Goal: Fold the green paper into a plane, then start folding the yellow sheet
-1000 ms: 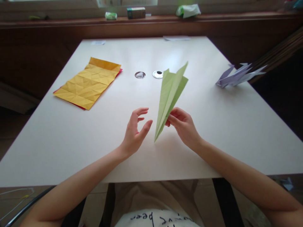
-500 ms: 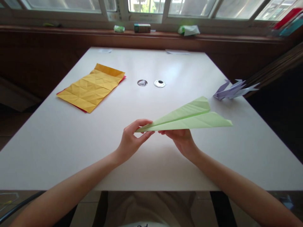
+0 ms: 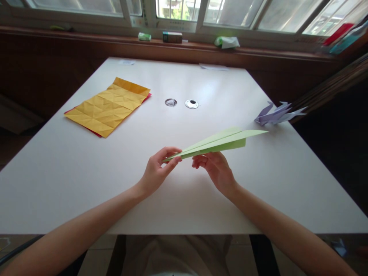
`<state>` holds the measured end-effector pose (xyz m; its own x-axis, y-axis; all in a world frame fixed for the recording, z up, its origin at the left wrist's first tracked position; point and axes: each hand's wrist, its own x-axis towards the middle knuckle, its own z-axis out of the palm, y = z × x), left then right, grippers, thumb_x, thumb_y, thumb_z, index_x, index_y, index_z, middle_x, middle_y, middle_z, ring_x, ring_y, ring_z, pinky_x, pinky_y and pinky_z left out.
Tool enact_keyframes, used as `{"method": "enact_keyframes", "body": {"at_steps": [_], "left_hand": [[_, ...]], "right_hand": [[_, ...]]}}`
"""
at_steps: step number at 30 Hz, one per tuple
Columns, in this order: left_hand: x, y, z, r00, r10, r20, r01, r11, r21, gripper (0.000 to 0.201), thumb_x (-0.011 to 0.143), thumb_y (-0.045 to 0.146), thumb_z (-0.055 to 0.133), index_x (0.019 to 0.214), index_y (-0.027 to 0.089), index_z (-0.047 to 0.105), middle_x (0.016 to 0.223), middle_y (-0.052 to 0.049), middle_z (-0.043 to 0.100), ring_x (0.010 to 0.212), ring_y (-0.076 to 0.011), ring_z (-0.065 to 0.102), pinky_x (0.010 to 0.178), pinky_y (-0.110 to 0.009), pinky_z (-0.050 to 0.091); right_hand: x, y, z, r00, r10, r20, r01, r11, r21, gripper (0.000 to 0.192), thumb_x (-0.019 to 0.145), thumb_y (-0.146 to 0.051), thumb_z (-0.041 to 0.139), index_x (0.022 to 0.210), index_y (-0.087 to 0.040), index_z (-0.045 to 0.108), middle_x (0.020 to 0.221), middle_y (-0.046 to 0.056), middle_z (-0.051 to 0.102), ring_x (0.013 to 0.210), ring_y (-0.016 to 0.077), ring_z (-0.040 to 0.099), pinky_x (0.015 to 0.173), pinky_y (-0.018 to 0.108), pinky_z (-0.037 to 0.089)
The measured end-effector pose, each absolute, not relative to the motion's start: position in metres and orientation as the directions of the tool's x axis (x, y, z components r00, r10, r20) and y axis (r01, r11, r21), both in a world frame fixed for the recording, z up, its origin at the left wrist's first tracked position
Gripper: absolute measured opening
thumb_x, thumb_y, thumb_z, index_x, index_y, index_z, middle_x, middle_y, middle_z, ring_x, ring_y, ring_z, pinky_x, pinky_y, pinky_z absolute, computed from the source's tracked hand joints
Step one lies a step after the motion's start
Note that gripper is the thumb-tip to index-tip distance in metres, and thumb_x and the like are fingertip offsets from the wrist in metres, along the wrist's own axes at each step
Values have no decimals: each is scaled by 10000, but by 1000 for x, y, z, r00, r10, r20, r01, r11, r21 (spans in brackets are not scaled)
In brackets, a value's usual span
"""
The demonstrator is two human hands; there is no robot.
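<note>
While the green paper plane (image 3: 218,142) hangs level above the white table (image 3: 86,180), both hands share its weight at the pointed nose end. The left hand (image 3: 156,172) pinches the very tip between thumb and fingers, closed narrowly on the paper, which steadies the point. The right hand (image 3: 215,170) sits just beside it under the body, its fingers curled up against the lower fold; it appears to grip the keel from beneath, though the exact contact is hidden by the wings. Held this way the wings spread flat and the tail reaches away past the right hand.

Beyond the right hand, near the table's edge, lies a pale purple folded paper model (image 3: 276,114), well apart from the plane. Ahead of both hands, 2 small round metal fittings (image 3: 181,103) sit side by side in the tabletop. Far ahead of the left hand, a creased yellow sheet (image 3: 107,106) lies flat on a red sheet that shows only as a thin edge beneath it, the grid of folds plainly visible. Farther off still, the window ledge carries a small dark box (image 3: 172,36) and a crumpled green-and-white wrapper (image 3: 227,41).
</note>
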<state>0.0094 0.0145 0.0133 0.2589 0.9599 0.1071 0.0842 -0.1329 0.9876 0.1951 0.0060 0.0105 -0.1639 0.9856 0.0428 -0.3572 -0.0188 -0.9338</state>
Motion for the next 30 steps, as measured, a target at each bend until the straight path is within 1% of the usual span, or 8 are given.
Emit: {"method": "enact_keyframes", "body": {"at_steps": [5,8,15,18,21,24,26,30], "left_hand": [[10,18,13,229,971,74,53,-89,995,205,812,343,552,950,195,587,816,-16,640,759,-138,622,704,-248,483],[10,19,12,219,972,81,71,-99,993,207,813,344,548,950,195,588,821,-15,638,762,-139,616,718,-255,477],[8,17,9,274,942,192,195,-250,948,227,810,352,548,981,210,592,921,-30,631,808,-153,595,704,-258,460],[6,16,7,304,910,283,143,-337,931,343,840,420,481,1111,212,520,947,-47,622,868,-164,578,743,-273,444],[5,18,5,237,902,360,8,-372,928,449,878,509,313,1192,209,425,941,-61,610,853,-173,574,711,-294,442],[5,21,4,159,916,368,-39,-367,929,435,880,518,290,1144,204,435,901,-56,605,803,-173,574,677,-299,437],[5,21,3,155,924,350,-26,-350,936,416,883,505,297,1124,200,444,885,-53,602,795,-171,570,669,-296,433],[6,19,2,236,908,345,8,-357,934,399,890,483,308,1135,196,439,882,-51,597,799,-164,563,670,-292,427]], "right_hand": [[196,7,10,16,1000,-3,-328,2,-945,116,804,-305,549,761,-201,577,690,-11,644,568,135,597,559,288,450],[196,7,11,53,999,-1,-323,17,-946,127,790,-311,567,739,-196,590,676,-6,649,563,128,590,559,281,452],[195,10,12,111,989,-93,-309,-54,-950,74,735,-258,630,704,-191,637,672,-3,651,598,119,588,589,268,450],[200,14,12,102,991,-86,-350,-46,-936,16,693,-184,640,681,-195,639,649,-20,619,605,103,558,586,252,424],[209,20,15,-10,999,-50,-466,-49,-883,68,632,-162,657,622,-201,602,619,-34,561,585,92,498,552,245,392],[218,22,20,-308,947,-92,-524,-249,-814,209,588,-260,699,546,-203,503,572,-36,467,518,90,413,488,249,345],[219,21,22,-459,885,-79,-541,-349,-765,350,613,-319,691,490,-200,386,504,-53,344,451,77,311,444,235,288],[214,17,24,-525,848,-65,-611,-430,-665,523,661,-325,671,479,-185,201,487,-75,154,420,69,131,413,204,194]]}}
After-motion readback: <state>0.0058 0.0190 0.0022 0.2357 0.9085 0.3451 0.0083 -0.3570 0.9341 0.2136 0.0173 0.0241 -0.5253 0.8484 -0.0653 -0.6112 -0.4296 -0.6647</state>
